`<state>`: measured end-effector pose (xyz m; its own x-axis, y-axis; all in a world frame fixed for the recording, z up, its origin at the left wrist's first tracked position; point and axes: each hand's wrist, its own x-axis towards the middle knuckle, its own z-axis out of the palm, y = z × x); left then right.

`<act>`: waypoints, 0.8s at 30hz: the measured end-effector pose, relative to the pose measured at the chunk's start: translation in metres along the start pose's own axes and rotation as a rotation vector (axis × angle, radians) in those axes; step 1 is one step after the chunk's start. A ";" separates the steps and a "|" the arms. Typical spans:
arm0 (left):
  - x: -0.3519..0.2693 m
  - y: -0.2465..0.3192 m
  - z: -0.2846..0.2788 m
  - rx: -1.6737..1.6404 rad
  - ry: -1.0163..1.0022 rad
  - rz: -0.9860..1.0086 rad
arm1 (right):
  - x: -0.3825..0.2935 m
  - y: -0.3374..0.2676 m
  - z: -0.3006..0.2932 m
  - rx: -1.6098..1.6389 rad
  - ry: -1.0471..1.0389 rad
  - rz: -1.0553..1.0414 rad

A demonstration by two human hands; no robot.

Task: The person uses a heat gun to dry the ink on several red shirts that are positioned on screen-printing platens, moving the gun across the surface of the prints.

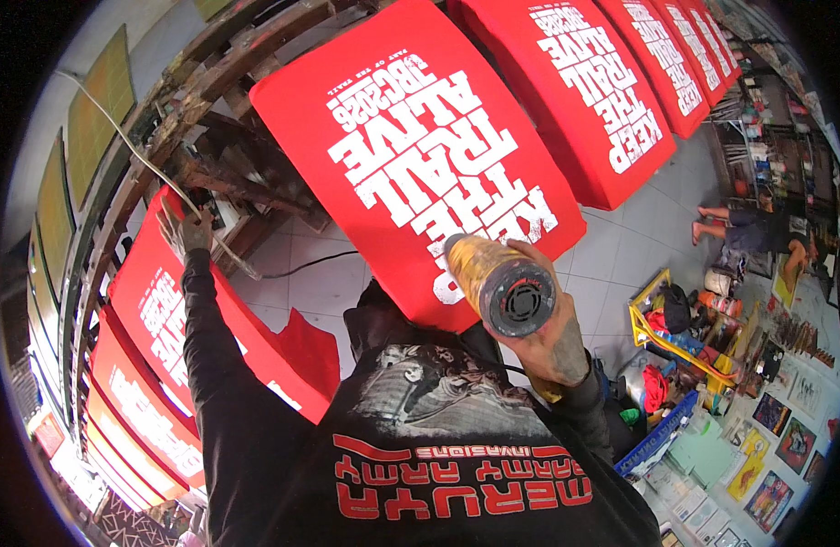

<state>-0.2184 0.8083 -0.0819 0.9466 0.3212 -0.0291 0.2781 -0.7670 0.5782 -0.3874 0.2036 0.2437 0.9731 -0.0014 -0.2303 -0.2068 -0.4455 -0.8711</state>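
A heat gun [492, 273] with a worn yellow body and a dark round vented rear is in my right hand [560, 342]. It hangs over the lower end of a red fabric panel [324, 150] stretched flat and printed with large white lettering. My left hand [186, 231] reaches out to the far left, fingers apart, over the end of another printed red panel [136, 273]. A pale cord [143, 158] passes close by its fingers; whether they touch the cord I cannot tell.
More printed red panels [598, 89] line up at the upper right and lower left. A wooden rack [180, 116] curves along the left. Near a yellow crate [649, 335] of mixed items, another person [755, 229] sits at the right. A black cable [310, 263] crosses the tiled floor.
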 end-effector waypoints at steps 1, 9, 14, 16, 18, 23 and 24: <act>-0.001 0.002 0.002 -0.037 -0.004 -0.031 | -0.001 0.003 -0.004 0.005 -0.039 -0.027; -0.006 0.012 -0.002 0.024 0.064 0.103 | 0.000 0.002 -0.004 0.038 -0.037 0.015; 0.003 0.001 0.000 0.037 -0.009 0.004 | -0.003 0.003 0.006 0.063 -0.062 0.015; 0.000 0.008 -0.001 0.064 -0.002 0.000 | -0.001 -0.003 0.008 0.063 -0.119 0.007; -0.002 0.014 -0.003 0.059 -0.012 -0.014 | 0.001 -0.001 0.008 0.061 -0.121 -0.023; -0.013 0.037 -0.012 0.135 0.055 0.115 | 0.007 -0.009 0.006 -0.005 0.020 -0.044; -0.013 0.037 -0.013 0.147 0.073 0.137 | 0.007 -0.012 0.002 -0.010 -0.007 0.013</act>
<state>-0.2230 0.7833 -0.0496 0.9643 0.2437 0.1038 0.1735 -0.8772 0.4477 -0.3780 0.2111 0.2517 0.9696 -0.0005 -0.2447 -0.2182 -0.4545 -0.8636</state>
